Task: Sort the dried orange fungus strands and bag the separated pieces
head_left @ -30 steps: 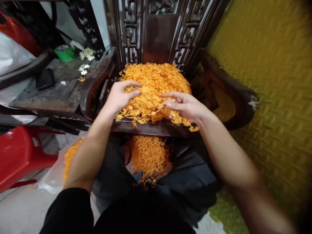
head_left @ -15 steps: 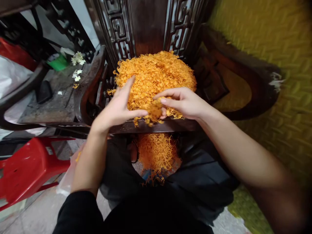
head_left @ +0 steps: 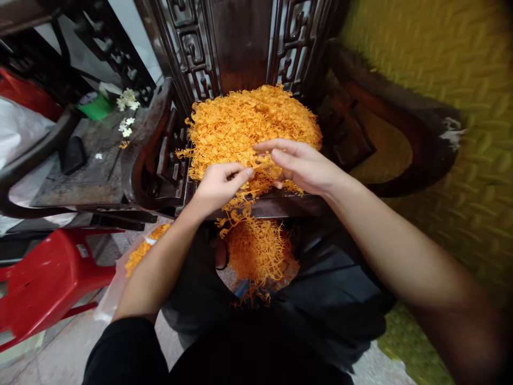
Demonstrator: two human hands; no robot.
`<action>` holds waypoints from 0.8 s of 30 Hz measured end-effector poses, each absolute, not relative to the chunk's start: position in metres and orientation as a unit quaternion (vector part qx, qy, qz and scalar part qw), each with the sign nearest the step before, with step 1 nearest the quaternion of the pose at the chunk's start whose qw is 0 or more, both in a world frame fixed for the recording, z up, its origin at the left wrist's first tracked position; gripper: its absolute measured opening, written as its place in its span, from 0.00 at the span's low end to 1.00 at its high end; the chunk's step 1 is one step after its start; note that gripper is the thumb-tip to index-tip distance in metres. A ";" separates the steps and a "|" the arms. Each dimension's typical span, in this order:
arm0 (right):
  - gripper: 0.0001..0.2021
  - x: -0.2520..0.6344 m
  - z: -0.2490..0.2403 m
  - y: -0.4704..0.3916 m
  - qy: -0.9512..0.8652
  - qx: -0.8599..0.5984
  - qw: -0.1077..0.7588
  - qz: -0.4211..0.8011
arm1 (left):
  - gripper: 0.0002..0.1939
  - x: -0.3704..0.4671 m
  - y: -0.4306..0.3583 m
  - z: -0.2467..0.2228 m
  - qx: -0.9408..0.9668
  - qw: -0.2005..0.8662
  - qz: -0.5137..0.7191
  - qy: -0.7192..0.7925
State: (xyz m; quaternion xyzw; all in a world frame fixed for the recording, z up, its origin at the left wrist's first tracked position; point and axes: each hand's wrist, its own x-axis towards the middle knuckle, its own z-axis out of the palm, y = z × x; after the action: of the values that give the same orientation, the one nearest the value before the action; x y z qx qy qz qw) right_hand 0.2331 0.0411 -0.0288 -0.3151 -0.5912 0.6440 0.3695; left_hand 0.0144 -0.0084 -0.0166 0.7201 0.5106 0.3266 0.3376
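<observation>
A big heap of orange, curly, branching strands (head_left: 252,120) covers the seat of a dark carved wooden chair (head_left: 242,37). In front of it my left hand (head_left: 224,184) is closed, thumb pressed to the curled forefinger, pinching a few orange strands. A loose chain of strands (head_left: 236,216) dangles below it over the seat's front edge. My right hand (head_left: 302,163), palm turned left, has its fingers bent around a small clump of the same strands (head_left: 272,170). Its lower fingers are partly hidden. What exactly the strands are I cannot make out.
More strands (head_left: 258,248) fill a container between my knees. Left of my forearm, a clear plastic bag (head_left: 120,272) holds orange pieces. A red plastic stool (head_left: 52,272) stands beyond it. White flowers (head_left: 127,100) and a green cup (head_left: 96,106) lie on the neighbouring wooden seat.
My left hand has gone from spread fingers to a pinch and moved right, closer to my right hand. Strands now hang below it. The bag's orange contents show more beside my forearm.
</observation>
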 end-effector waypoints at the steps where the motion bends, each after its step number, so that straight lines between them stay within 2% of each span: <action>1: 0.28 0.231 -0.029 0.038 -0.614 -0.319 0.381 0.614 | 0.22 0.015 -0.010 -0.016 0.722 0.333 0.322 0.514; 4: 0.24 0.220 -0.030 0.030 -0.649 -0.340 0.435 0.524 | 0.21 0.019 -0.013 -0.017 0.722 0.335 0.311 0.519; 7: 0.27 0.209 -0.032 0.026 -0.591 -0.357 0.459 0.559 | 0.18 0.022 -0.015 -0.016 0.719 0.348 0.309 0.515; 10: 0.29 0.202 -0.030 0.025 -0.485 -0.359 0.440 0.665 | 0.18 0.022 -0.016 -0.016 0.708 0.350 0.316 0.525; 14: 0.28 0.204 -0.023 0.027 -0.403 -0.352 0.404 0.742 | 0.20 0.020 -0.016 -0.017 0.700 0.344 0.312 0.542; 20: 0.30 0.216 -0.011 0.036 -0.377 -0.307 0.317 0.814 | 0.20 0.017 -0.018 -0.009 0.701 0.380 0.302 0.522; 24: 0.31 0.216 -0.008 0.035 -0.385 -0.265 0.295 0.834 | 0.23 0.011 -0.017 -0.001 0.685 0.408 0.324 0.510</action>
State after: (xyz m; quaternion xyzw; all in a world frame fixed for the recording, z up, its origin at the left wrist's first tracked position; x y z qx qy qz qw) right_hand 0.2161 0.0347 -0.0078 -0.2648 -0.3846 0.8337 0.2948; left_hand 0.0112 -0.0168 -0.0014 0.6845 0.5101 0.3240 0.4077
